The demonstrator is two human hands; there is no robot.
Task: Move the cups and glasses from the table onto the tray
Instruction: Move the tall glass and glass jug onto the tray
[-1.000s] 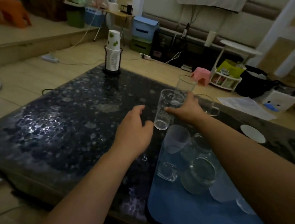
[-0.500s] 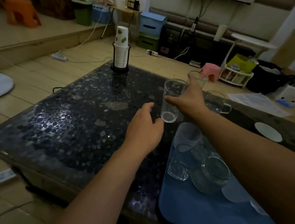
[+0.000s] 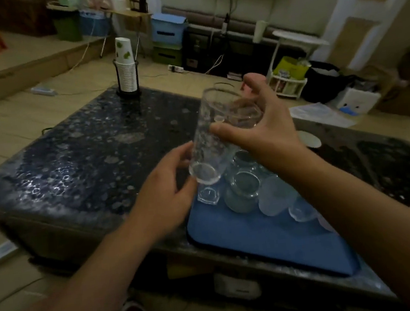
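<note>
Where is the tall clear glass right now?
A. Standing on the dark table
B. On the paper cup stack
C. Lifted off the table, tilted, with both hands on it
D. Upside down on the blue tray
C: the glass is tilted in the air, the right hand gripping it and the left hand touching its base.

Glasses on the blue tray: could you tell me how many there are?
5: a square glass leftmost, two round glasses beside it, two frosted cups by the right arm, which may hide more.
</note>
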